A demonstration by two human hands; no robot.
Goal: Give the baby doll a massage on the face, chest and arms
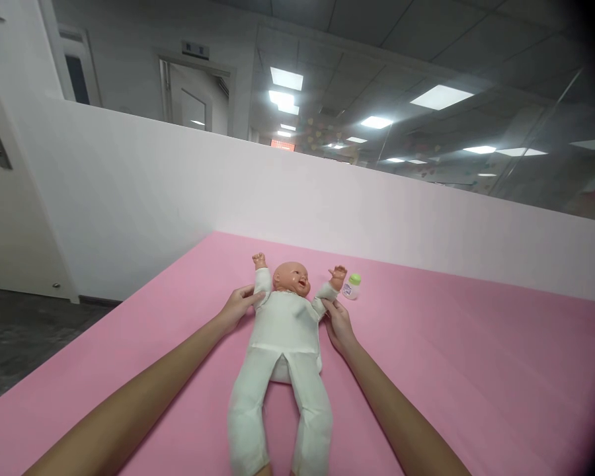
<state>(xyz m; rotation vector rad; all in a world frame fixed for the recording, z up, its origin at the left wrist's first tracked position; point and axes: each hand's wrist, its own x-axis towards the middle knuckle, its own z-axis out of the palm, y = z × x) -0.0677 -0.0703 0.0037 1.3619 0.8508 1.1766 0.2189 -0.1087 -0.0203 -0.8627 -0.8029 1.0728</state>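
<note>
A baby doll (285,324) with a white cloth body lies on its back on the pink tabletop (416,383), its head toward the far side. Both of its arms are raised beside its head. My left hand (238,305) grips the doll's upper arm on the left, thumb on top and the other fingers partly hidden. On the other side, my right hand (338,322) has its fingers closed round the doll's other arm near the elbow. Just beyond that arm stands a small baby bottle (352,287) with a green cap, touched by neither hand.
A low white partition (327,198) runs along the far edge of the pink surface. At the left are a white door (14,198) with a metal handle and a dark floor (20,337). Glass and lit ceiling panels show beyond the partition.
</note>
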